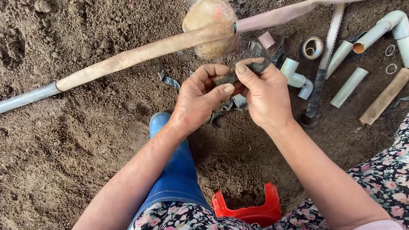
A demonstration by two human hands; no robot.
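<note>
A: Status on the hands?

B: Both pinch the same black rubber strip (pixel 243 72). Left hand (pixel 200 100) clamps one end between thumb and curled fingers; right hand (pixel 264 95) grips it just beside, thumb on top. Neither hand is slack. The strip runs between the two sets of fingertips and tails off past the right fingers.

A: What's around them?

B: Just beyond the fingertips, a tan hose (pixel 146 52) pushed over a grey pipe (pixel 6 105), joined to a pink flat hose (pixel 325 1) above a round stone (pixel 209 24). Right of the right fingers: white pipe elbow (pixel 296 76), tape roll (pixel 313 47), hacksaw (pixel 328 54), more cut pipe pieces (pixel 350 86). Below the wrists: blue boot (pixel 177 164), red stool (pixel 248 210). All on loose soil (pixel 41 164).

A: Tips for handling the strip well?

B: My read: keep it taut between the two pinches, flat, no twist. Hold close to the ends so the middle stays free. Keep it off the soil, since grit would probably spoil the grip. Can't tell whether the strip is already torn.
</note>
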